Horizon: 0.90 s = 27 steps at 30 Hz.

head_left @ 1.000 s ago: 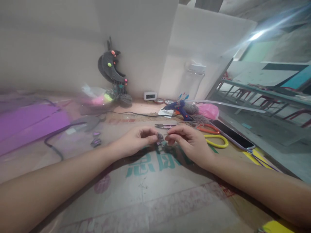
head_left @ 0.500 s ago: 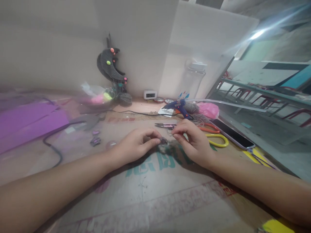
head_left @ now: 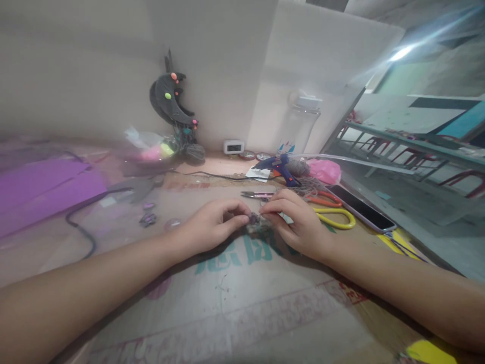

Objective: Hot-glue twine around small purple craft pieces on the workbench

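My left hand (head_left: 214, 225) and my right hand (head_left: 299, 220) meet over a sheet of cardboard (head_left: 242, 303) with teal print. Between their fingertips sits a small grey and purple craft piece (head_left: 254, 220). Both hands pinch it, the left from the left side, the right from the right. The piece is tiny and partly covered by my fingers, so its shape is unclear. Just beyond my right hand lie small pink-handled snips (head_left: 257, 194).
Behind my hands are a blue glue gun (head_left: 278, 167), orange pliers (head_left: 324, 200), yellow-handled scissors (head_left: 337, 218), a phone (head_left: 361, 207), a pink bag (head_left: 324, 171) and a clear bottle (head_left: 303, 124). A dark crescent ornament (head_left: 170, 103) stands by the wall. A black cable (head_left: 81, 225) and purple sheet (head_left: 41, 194) lie left.
My right hand first pulled slightly away from the left, then came back in so its fingertips close on the small piece again. The left hand stayed nearly still.
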Motion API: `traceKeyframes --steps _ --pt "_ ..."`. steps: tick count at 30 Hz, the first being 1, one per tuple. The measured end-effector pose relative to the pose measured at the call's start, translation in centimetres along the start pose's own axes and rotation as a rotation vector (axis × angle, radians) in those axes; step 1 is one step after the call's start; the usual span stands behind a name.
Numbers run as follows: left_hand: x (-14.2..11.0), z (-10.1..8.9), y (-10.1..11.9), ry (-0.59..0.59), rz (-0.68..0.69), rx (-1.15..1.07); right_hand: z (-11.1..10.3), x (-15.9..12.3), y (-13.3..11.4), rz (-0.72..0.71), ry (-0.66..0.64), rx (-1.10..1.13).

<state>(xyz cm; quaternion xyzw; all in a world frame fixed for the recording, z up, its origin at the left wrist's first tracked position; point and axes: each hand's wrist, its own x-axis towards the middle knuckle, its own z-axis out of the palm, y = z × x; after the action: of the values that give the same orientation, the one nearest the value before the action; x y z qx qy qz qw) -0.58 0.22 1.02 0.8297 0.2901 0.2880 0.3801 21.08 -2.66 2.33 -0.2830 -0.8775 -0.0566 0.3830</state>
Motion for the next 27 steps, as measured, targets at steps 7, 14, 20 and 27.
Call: traceKeyframes --steps 7,14,20,27 --pt "-0.07 0.03 0.08 -0.002 -0.024 -0.031 -0.03 0.17 -0.28 0.023 -0.016 0.047" --pt "0.0 0.0 0.11 0.004 -0.018 -0.04 -0.08 0.02 -0.22 -0.038 -0.055 0.045" --pt "0.01 -0.02 0.14 0.009 -0.016 -0.028 0.09 -0.08 -0.07 -0.037 -0.066 0.019" --pt "0.02 0.02 0.17 0.014 -0.019 -0.02 0.03 -0.22 -0.09 -0.065 -0.057 -0.022"
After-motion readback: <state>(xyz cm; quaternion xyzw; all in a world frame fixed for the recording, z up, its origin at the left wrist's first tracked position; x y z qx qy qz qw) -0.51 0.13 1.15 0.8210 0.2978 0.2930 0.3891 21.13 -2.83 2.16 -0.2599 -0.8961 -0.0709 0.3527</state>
